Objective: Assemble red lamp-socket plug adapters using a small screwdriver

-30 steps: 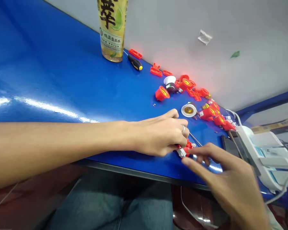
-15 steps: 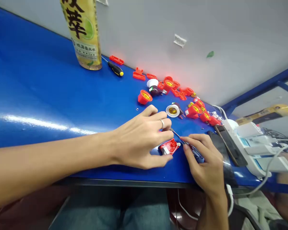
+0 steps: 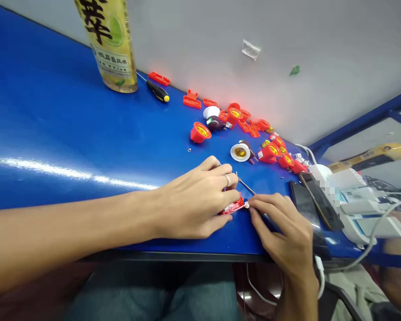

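Observation:
My left hand is closed around a small red plastic casing on the blue table, thumb on the near side and fingers over the top. A white wire end sticks out of the casing's right side. At that end are the pinched thumb and forefinger of my right hand. A screwdriver with a metal shaft lies within my right hand, its dark blue handle mostly hidden under the fingers. The tip of the shaft is beside my left fingers.
Several red lamp sockets and red shells lie towards the wall, with a white-rimmed socket nearer. Behind stand a drink bottle and a black-yellow screwdriver. Phones and a power strip sit at right.
My left fingers have closed onto the red casing, covering more of it. My right fingertips have shifted slightly left and down, from the screwdriver to the white wire end.

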`<state>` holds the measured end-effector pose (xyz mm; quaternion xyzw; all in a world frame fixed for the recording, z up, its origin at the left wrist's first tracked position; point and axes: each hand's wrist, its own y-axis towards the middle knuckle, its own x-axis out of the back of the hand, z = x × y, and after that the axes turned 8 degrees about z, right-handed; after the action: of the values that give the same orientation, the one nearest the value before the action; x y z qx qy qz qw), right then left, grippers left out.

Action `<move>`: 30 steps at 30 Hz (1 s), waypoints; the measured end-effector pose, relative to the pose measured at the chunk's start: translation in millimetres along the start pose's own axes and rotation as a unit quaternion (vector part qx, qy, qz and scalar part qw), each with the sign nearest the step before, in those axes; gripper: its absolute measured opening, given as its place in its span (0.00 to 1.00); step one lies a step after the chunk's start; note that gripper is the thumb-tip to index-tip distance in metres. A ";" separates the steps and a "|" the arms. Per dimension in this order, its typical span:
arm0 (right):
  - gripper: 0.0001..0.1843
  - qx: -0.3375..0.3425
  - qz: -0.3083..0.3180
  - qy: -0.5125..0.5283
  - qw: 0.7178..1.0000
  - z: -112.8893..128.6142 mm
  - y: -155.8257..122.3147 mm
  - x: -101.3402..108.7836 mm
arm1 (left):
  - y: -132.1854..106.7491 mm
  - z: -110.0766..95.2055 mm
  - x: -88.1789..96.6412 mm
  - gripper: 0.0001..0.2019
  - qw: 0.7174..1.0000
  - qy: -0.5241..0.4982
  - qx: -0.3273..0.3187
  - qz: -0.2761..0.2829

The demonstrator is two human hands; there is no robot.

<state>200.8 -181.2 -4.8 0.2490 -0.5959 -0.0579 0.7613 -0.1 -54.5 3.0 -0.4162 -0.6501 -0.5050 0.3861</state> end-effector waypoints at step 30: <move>0.08 0.231 0.160 -0.162 0.946 -10.5 22.9 26.5 | 0.0 2.8 -2.4 0.07 0.998 -0.055 -0.013 -0.010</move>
<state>213.3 -168.3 27.0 0.3062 -0.7406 0.1643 0.5751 0.6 -52.1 0.3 -0.4416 -0.6679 -0.4939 0.3389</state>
